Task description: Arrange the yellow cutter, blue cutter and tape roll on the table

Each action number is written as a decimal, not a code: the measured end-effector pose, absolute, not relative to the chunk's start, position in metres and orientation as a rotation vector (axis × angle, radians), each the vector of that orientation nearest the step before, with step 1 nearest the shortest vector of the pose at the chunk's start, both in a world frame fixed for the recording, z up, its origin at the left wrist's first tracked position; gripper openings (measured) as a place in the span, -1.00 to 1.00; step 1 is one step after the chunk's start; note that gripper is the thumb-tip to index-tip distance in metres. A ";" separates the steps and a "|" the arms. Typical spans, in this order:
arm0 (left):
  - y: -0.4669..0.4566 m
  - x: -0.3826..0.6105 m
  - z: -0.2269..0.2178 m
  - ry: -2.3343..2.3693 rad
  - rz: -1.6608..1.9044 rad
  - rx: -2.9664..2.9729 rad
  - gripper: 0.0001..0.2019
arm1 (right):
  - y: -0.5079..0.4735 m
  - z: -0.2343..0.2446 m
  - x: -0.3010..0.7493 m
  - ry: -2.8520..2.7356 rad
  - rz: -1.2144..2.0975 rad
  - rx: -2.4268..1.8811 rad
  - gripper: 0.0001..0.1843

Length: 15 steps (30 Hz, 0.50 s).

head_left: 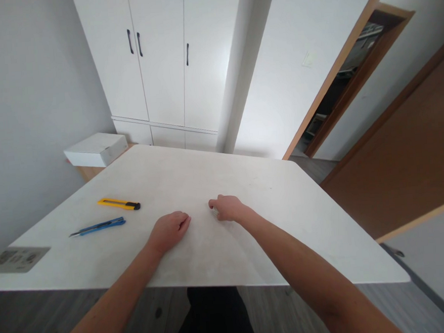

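Observation:
My left hand (pixel 168 231) rests on the white table (pixel 294 217) near its middle, fingers curled under loosely, nothing visible in it. My right hand (pixel 228 207) lies a little further on, fingers closed round a small pale thing I cannot make out. A yellow utility knife (pixel 118 203) and a blue utility knife (pixel 97 227) lie to the left of my left hand, apart from both hands.
A grey printed card (pixel 16 259) lies at the table's near left corner. A white box (pixel 96 149) stands on a low wooden surface behind the table. White cupboards (pixel 161 59) fill the back wall. An open doorway (pixel 352 76) and a wooden door (pixel 407 158) are on the right.

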<state>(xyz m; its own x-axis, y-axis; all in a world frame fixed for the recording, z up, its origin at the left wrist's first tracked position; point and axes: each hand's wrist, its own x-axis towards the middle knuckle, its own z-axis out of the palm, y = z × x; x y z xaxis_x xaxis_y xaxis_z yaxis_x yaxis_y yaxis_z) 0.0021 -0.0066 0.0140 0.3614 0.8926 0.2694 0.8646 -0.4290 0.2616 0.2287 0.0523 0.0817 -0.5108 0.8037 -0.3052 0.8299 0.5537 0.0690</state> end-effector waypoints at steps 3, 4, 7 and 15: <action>-0.007 0.002 0.015 1.632 0.568 2.535 -0.61 | 0.051 0.088 0.234 2.430 -0.215 1.449 -0.28; -0.007 0.002 0.015 1.631 0.568 2.535 -0.61 | 0.048 0.090 0.240 2.387 -0.253 1.513 -0.17; -0.007 0.002 0.016 1.635 0.583 2.520 -0.63 | 0.035 0.092 0.269 2.187 -0.378 1.708 -0.06; -0.008 0.003 0.018 1.625 0.624 2.505 -0.63 | -0.005 0.066 0.327 2.159 -0.646 2.085 -0.22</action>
